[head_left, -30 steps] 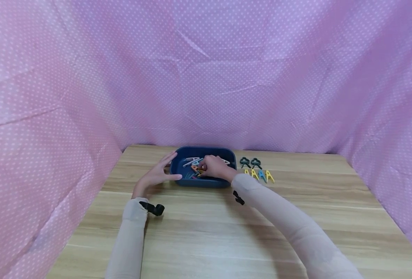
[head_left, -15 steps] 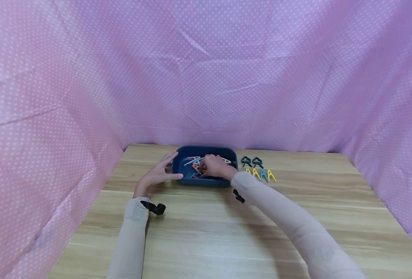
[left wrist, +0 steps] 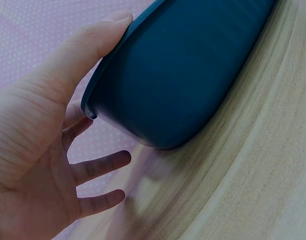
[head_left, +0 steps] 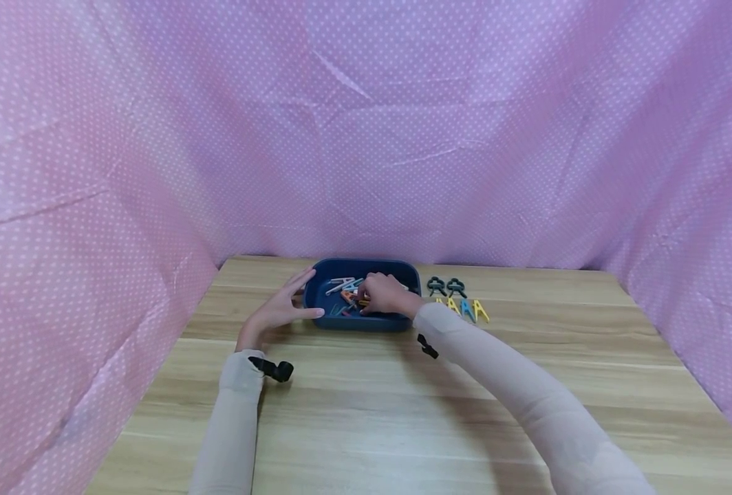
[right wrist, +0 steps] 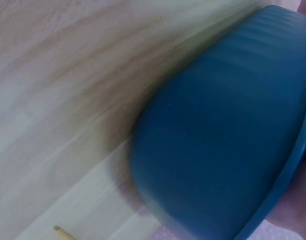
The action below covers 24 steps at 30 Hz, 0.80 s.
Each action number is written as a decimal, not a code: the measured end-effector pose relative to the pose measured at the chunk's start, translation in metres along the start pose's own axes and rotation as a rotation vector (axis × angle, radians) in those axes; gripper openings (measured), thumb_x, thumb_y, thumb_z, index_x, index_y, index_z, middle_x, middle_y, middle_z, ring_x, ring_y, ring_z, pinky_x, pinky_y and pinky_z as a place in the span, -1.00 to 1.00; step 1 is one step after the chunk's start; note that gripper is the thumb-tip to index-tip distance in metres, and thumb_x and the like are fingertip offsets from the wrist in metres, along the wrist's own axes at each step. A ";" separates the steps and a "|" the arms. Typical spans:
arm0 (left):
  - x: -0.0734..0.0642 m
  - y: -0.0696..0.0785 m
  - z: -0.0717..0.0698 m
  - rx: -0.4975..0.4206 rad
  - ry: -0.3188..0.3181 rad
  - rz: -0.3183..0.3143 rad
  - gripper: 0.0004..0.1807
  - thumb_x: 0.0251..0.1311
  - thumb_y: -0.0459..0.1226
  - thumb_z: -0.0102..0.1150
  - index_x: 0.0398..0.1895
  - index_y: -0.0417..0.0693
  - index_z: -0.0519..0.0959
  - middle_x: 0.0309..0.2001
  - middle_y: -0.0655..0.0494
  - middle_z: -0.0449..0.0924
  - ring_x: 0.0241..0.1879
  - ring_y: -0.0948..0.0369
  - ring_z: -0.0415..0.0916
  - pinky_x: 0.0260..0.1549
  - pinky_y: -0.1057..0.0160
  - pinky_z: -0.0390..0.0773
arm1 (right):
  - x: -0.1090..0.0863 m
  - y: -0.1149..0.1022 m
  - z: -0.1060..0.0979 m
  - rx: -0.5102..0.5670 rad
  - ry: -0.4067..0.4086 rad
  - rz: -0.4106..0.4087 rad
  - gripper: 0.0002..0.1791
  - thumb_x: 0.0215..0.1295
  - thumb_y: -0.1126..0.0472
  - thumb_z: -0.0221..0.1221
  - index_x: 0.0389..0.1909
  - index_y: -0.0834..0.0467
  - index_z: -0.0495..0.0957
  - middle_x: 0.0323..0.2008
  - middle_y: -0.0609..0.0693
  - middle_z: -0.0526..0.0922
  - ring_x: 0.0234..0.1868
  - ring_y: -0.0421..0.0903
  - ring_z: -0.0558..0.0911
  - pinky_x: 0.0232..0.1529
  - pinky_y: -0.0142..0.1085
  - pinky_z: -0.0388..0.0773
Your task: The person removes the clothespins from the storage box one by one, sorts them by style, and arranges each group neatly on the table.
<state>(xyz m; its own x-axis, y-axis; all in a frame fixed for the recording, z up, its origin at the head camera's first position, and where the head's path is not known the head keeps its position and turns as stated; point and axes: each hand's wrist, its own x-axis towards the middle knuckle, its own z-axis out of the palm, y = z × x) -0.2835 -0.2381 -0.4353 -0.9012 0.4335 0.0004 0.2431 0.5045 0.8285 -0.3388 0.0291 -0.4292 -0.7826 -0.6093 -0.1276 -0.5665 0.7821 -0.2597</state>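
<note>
A dark blue plastic basin (head_left: 366, 323) stands near the back of the wooden table, with several coloured clothespegs (head_left: 349, 297) lying loose inside. My left hand (head_left: 277, 308) rests at the basin's left end, fingers spread and straight. In the left wrist view its thumb (left wrist: 100, 37) lies along the rim. My right hand (head_left: 386, 294) reaches over the basin's right side, fingers bent down among the pegs by a yellow-orange one. I cannot tell whether it grips that peg. The right wrist view shows mostly the basin's outer wall (right wrist: 218, 130); the fingertips are hidden there.
Right of the basin, two dark green clips (head_left: 446, 287) lie side by side. In front of them is a row of yellow pegs (head_left: 480, 311) and a blue peg (head_left: 467, 309), partly behind my right wrist. Pink dotted cloth (head_left: 366, 137) hangs behind the wooden table (head_left: 341, 412).
My right hand has shifted slightly to the right inside the basin, its fingers moving among the pegs. The left hand and the pegs on the table have stayed in place.
</note>
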 end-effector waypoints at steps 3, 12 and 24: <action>0.000 0.000 0.001 -0.012 0.000 0.001 0.07 0.26 -0.18 0.41 0.66 -0.09 -0.08 0.67 -0.11 -0.27 0.52 -0.31 0.05 0.42 -0.30 0.24 | 0.000 0.000 -0.003 0.022 -0.006 0.007 -0.69 0.30 0.07 0.40 0.01 0.08 0.73 -0.07 0.03 0.67 -0.05 -0.05 0.56 0.09 -0.10 0.53; 0.001 -0.003 0.000 -0.022 -0.002 0.002 0.06 0.26 -0.20 0.41 0.66 -0.09 -0.08 0.67 -0.12 -0.27 0.52 -0.33 0.05 0.42 -0.30 0.25 | 0.000 0.004 -0.005 0.109 -0.011 0.008 -0.70 0.30 0.07 0.39 0.00 0.08 0.72 -0.15 0.01 0.68 -0.19 -0.10 0.56 -0.08 -0.21 0.56; 0.007 -0.012 0.003 -0.027 0.004 -0.016 0.08 0.26 -0.18 0.41 0.67 -0.06 -0.11 0.68 -0.08 -0.26 0.53 -0.30 0.06 0.43 -0.28 0.24 | -0.001 0.011 0.000 0.265 0.042 -0.006 -0.73 0.28 0.12 0.41 -0.06 0.12 0.72 -0.25 -0.01 0.64 -0.29 -0.15 0.51 -0.27 -0.36 0.44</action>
<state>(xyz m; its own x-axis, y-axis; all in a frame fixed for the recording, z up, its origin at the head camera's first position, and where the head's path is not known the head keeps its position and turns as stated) -0.2917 -0.2392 -0.4464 -0.9061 0.4230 -0.0107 0.2194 0.4912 0.8430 -0.3440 0.0383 -0.4313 -0.7927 -0.6034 -0.0868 -0.4879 0.7134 -0.5030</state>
